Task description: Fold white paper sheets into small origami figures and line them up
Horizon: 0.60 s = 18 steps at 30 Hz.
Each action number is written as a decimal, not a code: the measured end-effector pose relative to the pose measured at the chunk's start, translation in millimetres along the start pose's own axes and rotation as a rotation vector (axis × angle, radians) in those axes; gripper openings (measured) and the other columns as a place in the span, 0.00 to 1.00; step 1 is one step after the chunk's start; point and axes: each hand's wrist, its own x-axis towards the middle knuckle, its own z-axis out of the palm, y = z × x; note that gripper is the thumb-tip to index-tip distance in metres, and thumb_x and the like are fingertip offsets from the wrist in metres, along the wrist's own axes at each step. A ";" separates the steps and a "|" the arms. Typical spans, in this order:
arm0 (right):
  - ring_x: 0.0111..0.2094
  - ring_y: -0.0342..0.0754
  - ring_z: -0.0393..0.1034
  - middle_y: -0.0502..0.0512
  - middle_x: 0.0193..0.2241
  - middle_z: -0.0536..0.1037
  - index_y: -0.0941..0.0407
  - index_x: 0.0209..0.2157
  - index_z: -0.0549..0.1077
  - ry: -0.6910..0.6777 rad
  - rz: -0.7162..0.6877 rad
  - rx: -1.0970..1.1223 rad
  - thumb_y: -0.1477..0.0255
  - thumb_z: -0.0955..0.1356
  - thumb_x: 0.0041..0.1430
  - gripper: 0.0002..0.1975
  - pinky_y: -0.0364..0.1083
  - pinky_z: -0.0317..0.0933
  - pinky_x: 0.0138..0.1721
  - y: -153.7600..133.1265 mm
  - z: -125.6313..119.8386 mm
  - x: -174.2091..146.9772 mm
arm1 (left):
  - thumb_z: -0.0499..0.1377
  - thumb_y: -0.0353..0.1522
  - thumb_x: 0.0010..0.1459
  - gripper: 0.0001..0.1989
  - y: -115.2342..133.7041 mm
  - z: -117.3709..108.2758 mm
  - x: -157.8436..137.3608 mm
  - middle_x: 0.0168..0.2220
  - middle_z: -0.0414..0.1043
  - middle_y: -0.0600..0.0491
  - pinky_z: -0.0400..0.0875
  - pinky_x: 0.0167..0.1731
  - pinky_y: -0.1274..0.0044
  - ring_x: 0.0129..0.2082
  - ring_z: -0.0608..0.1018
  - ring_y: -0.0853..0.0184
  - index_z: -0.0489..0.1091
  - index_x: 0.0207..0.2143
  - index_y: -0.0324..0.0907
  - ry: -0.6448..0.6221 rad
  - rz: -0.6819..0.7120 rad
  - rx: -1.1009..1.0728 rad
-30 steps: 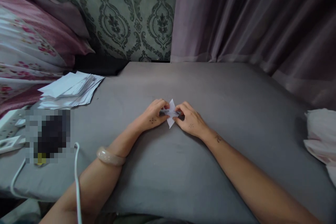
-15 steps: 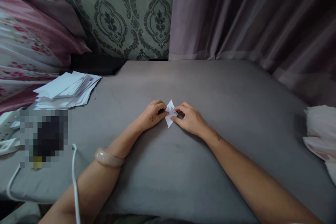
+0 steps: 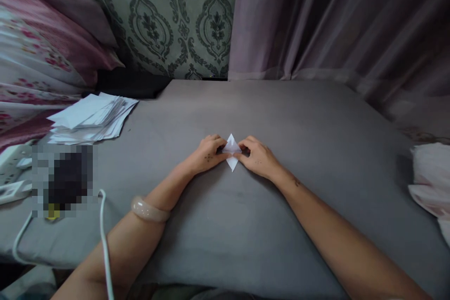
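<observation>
A small folded piece of white paper (image 3: 231, 143), diamond-shaped with one point away from me and one toward me, is held between my two hands just above or on the grey cloth surface (image 3: 225, 225). My left hand (image 3: 210, 153) pinches its left corner, thumb in front and fingers curled behind. On the other side, my right hand (image 3: 258, 155) grips the right corner the same way. Both thumbs nearly meet across the paper's middle, where a crease runs. The fingertips behind the paper are partly hidden.
To the left lies a stack of white paper sheets (image 3: 93, 115). Nearer are a white power strip (image 3: 14, 168), a blurred-out dark object (image 3: 68, 178) and a white cable (image 3: 103, 239) crossing by my left forearm. Bunched pale cloth (image 3: 431, 173) lies at the right edge.
Both thumbs have shifted closer together at the paper's middle. The paper has turned slightly and now stands more upright in outline. The view has shifted a little.
</observation>
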 end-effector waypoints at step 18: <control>0.32 0.44 0.68 0.52 0.32 0.75 0.57 0.38 0.74 0.212 0.175 0.593 0.75 0.63 0.43 0.17 0.45 0.62 0.36 14.6 -2.4 6.9 | 0.64 0.39 0.51 0.19 -3.4 -13.8 -7.2 0.40 0.72 0.48 0.67 0.44 0.71 0.41 0.72 0.65 0.71 0.43 0.40 0.037 -0.112 -0.392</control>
